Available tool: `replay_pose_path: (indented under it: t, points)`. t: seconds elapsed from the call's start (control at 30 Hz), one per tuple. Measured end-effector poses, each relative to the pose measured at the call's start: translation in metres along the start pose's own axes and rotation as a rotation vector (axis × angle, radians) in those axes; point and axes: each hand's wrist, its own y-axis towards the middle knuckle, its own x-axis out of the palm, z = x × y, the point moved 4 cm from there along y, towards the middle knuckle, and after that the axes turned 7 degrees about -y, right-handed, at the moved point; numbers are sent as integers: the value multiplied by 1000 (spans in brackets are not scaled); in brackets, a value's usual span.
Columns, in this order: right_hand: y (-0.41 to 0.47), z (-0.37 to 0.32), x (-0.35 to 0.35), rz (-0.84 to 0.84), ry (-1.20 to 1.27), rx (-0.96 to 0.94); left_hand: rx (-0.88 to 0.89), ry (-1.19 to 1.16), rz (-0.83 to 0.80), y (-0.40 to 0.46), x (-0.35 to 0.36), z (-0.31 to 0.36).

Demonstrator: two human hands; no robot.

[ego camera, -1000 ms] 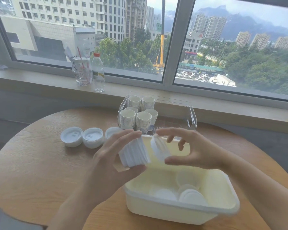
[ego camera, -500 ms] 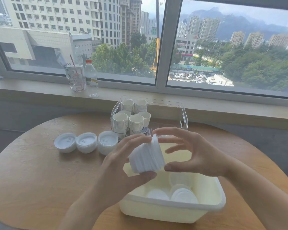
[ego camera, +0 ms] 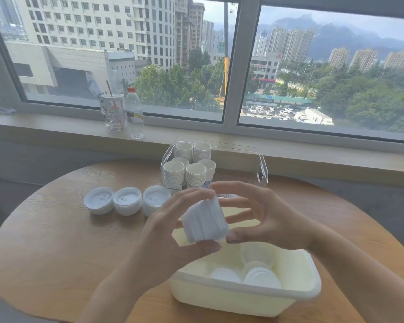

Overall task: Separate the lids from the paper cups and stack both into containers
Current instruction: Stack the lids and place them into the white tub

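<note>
Midway through the sorting job, a person's left hand [ego camera: 173,231] grips a stack of white lids [ego camera: 204,221] at the centre of the frame, thumb under it and fingers curled over the top, while the right hand [ego camera: 261,220] pinches the stack's right end between thumb and fingertips. The stack hangs tilted above the cream tub [ego camera: 296,292] at lower right. The likely trouble: the nested lids look thin and slick, so a pull on one could drag several loose, or a slackened grip could let the whole stack fan out and scatter over the wooden table [ego camera: 56,241].

The tub holds loose white lids, some lying flat and some overlapping; their count cannot be told. Behind it, at centre frame, the clear bin [ego camera: 262,169] holds several upright stacks of paper cups [ego camera: 195,173] crowded to its left side. Three short piles of lids [ego camera: 127,200] sit on the table at centre left, outside either container.
</note>
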Motion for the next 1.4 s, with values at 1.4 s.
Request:
replay_pose_path:
  t: [1.4]
  points:
    - [273, 57, 189, -491, -453, 398, -575, 233, 367, -105, -168, -221]
